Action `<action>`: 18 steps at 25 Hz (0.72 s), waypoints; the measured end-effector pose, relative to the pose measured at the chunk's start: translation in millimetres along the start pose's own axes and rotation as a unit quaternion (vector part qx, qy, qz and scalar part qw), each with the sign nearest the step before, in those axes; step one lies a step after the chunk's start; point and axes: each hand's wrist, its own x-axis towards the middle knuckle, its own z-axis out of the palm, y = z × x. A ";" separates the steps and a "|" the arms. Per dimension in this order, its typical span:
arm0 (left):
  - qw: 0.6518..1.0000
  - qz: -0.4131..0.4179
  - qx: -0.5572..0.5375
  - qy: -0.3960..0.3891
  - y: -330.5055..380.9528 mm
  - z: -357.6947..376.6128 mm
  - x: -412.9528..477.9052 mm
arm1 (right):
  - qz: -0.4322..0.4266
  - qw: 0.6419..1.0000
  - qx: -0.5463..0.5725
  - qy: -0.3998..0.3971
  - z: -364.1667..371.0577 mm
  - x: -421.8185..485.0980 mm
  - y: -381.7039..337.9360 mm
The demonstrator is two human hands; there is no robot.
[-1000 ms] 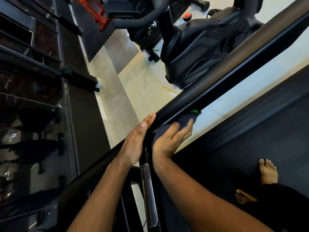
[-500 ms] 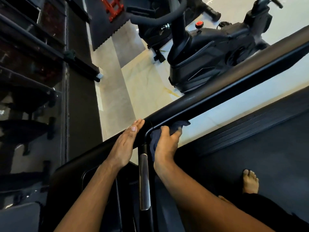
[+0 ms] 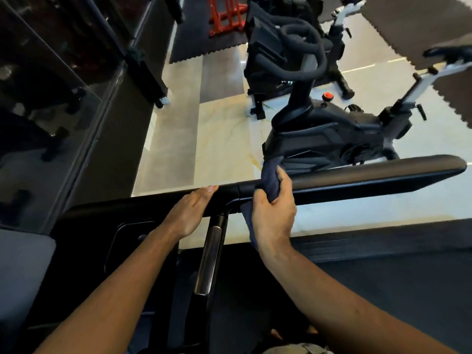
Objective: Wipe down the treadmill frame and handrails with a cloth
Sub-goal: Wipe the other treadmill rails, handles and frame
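Note:
The treadmill's black handrail (image 3: 370, 175) runs level across the middle of the head view and ends at the right. My right hand (image 3: 274, 210) grips a dark blue cloth (image 3: 270, 177) that is wrapped over the rail just right of the rail joint; part of the cloth hangs below my palm. My left hand (image 3: 190, 213) lies flat on the rail left of the joint, fingers together, holding nothing. A short metal-sleeved grip bar (image 3: 210, 254) drops down from the joint between my forearms. The black console (image 3: 107, 238) sits at lower left.
A black exercise bike (image 3: 332, 139) stands on the pale tiled floor just beyond the rail, a second bike (image 3: 281, 54) behind it. A red rack (image 3: 224, 11) is at the top. Dark glass panelling (image 3: 51, 98) lines the left side. The treadmill belt (image 3: 383, 277) lies at lower right.
My right hand moved from under the rail to over it, wrapping the cloth around the rail. My view tilted so the rail now looks level. The left hand stayed on the rail.

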 end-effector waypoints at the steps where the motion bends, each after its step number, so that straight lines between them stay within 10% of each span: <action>1: 1.000 0.006 -0.004 0.006 2.4 4.3 2.0 | -0.007 1.000 0.005 0.002 -2.9 6.6 -5.0; 10: 0.970 0.155 0.041 -0.182 104.7 74.6 67.5 | 0.158 0.953 0.127 0.225 -79.9 64.9 50.3; 18: 0.881 0.312 0.141 -0.326 200.4 154.9 130.7 | 0.173 0.832 0.396 0.348 -148.8 120.6 56.4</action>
